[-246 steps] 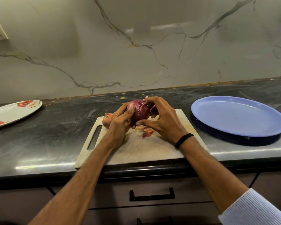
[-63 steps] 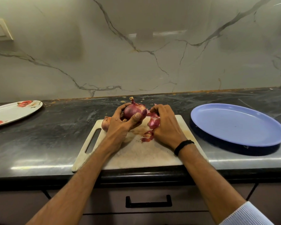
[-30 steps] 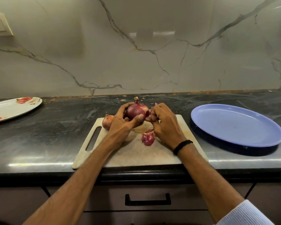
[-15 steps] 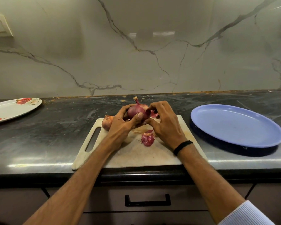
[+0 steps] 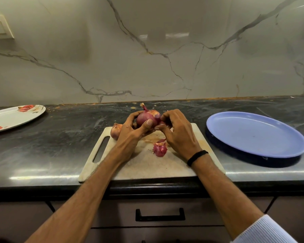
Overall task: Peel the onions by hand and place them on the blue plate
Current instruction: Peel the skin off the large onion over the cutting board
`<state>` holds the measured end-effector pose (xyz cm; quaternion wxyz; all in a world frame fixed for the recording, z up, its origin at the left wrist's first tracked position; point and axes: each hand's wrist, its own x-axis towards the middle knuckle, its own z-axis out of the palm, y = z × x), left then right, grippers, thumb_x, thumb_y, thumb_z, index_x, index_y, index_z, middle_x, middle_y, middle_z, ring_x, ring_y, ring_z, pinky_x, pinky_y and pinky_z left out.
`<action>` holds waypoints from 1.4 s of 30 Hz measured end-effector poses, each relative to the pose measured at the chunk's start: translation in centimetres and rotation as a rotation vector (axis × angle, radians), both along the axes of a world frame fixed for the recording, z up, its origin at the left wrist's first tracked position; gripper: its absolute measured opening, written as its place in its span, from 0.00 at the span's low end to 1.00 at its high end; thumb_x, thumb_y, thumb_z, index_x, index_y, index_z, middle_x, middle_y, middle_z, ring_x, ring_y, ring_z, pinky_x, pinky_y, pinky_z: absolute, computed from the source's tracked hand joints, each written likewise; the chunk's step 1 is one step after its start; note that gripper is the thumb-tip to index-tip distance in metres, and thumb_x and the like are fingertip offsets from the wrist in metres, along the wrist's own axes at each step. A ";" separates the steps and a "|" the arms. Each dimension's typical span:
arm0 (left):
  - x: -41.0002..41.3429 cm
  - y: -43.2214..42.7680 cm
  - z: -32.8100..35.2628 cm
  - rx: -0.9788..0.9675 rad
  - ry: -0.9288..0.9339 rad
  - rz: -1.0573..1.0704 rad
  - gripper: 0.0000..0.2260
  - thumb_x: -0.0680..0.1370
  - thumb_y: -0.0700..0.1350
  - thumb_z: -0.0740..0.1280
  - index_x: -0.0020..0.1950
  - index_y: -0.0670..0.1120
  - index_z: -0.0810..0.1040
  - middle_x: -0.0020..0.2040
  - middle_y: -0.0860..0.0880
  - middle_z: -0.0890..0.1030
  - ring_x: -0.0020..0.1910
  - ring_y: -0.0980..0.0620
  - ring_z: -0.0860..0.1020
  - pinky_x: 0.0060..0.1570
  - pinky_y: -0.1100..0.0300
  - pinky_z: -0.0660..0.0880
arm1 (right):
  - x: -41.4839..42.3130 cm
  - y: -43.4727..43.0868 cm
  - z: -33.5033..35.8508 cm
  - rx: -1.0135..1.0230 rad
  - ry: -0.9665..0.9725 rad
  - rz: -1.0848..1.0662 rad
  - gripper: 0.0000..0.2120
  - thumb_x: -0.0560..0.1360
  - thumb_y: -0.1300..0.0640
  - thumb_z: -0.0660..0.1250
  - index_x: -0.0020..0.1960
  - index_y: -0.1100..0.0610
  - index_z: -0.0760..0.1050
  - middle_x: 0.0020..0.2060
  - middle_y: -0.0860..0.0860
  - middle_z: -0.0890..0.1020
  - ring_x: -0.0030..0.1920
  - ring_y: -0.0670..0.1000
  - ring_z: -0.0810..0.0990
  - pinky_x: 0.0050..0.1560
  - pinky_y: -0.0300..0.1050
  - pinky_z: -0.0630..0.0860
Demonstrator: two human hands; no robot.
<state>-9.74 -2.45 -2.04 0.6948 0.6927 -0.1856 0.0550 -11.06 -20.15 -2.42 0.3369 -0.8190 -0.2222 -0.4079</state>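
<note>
Onion (image 5: 147, 118), red, partly skinned: held in the air just above the far edge of the cutting board (image 5: 147, 165), centre of frame. Long axis roughly upright; the dry stem tip points up and a little left, toward the wall. A pale patch shows on its upper right shoulder.

Left hand (image 5: 130, 132): wrapped round the onion from the left, thumb across the front, fingers behind.

Right hand (image 5: 177, 135): fingers curled, thumb and fingertips pinching at the right side of the onion, where a bit of red skin shows between them. Black wristband (image 5: 197, 157) on the wrist, white ribbed sleeve (image 5: 263, 230) at the lower right corner.

Second onion (image 5: 115, 133): brownish, unpeeled, lying on the board's upper left corner, half hidden behind the left hand.

Peel scrap (image 5: 159, 148): curled red skin on the board, just below the right hand's thumb.

Cutting board: pale, stained, handle slot at its left end, set at the front edge of the dark counter (image 5: 51, 146).

Blue plate (image 5: 253, 134): right of the board, near it but apart, on the counter.

White plate (image 5: 12, 118): far left, cut by the frame edge, with red marks on it.

Drawer handle (image 5: 160, 214): black, below the counter, between the forearms.

Switch plate (image 5: 0, 27): upper left, on the veined marble wall.
</note>
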 end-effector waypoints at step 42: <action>-0.1 0.2 -0.1 -0.113 0.091 -0.196 0.21 0.81 0.53 0.65 0.67 0.39 0.75 0.59 0.32 0.79 0.52 0.42 0.81 0.52 0.52 0.81 | -0.4 0.1 0.2 -0.044 -0.085 0.007 0.14 0.74 0.61 0.74 0.57 0.62 0.77 0.51 0.56 0.77 0.49 0.48 0.76 0.52 0.28 0.73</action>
